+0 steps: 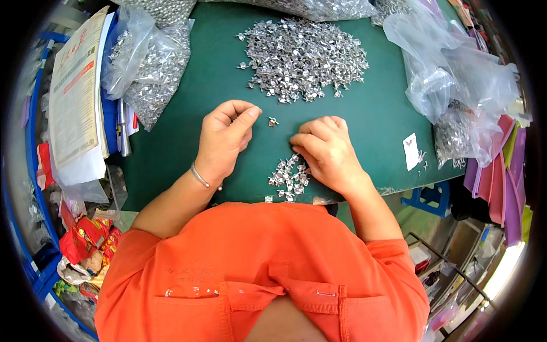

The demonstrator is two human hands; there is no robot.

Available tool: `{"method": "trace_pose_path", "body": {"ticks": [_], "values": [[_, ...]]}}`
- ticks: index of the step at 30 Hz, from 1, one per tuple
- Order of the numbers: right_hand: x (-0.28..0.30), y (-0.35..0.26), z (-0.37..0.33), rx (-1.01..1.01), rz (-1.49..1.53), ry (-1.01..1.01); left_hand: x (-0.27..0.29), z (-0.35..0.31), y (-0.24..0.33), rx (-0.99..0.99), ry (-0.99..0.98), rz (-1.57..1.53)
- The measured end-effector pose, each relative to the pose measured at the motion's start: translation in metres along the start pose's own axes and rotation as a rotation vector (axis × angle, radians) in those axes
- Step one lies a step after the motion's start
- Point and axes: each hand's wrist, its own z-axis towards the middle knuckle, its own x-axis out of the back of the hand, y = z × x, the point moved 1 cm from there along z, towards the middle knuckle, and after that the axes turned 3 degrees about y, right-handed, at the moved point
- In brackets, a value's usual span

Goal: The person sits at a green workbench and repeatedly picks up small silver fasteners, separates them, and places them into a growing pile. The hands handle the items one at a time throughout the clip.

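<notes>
My left hand, with a metal bangle on its wrist, is closed in a pinch, thumb against forefinger. Whatever the pinch may hold is too small to make out. Just right of those fingertips, a single small silvery metal piece lies on the green tabletop. My right hand is curled shut, its fingertips turned down and inward, hiding anything in them. Close beside it, nearer to me, is a small group of similar metal pieces. A large heap of these pieces spreads beyond both hands.
Clear plastic bags of metal parts stand at the left and right. A small white card lies near the right edge. Papers lean at the left. A blue stool is below the table's right side.
</notes>
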Motion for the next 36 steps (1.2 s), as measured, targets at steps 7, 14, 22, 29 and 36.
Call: {"method": "trace_pose_path", "body": {"ticks": [7, 14, 22, 29, 36], "values": [[-0.002, -0.003, 0.031, 0.056, 0.106, -0.053, 0.000, 0.001, -0.001, -0.024, 0.004, 0.011], [0.000, -0.013, 0.026, 0.066, 0.172, -0.110, 0.001, 0.000, -0.001, -0.017, 0.007, -0.006], [0.021, 0.016, -0.022, -0.252, 0.085, 0.114, 0.002, 0.001, -0.001, -0.015, -0.018, 0.012], [0.017, 0.018, -0.027, -0.286, 0.044, 0.269, 0.003, 0.002, -0.002, -0.018, -0.013, 0.024], [0.022, 0.024, -0.035, -0.369, 0.102, 0.323, 0.002, 0.000, -0.001, -0.031, 0.005, 0.025]]}}
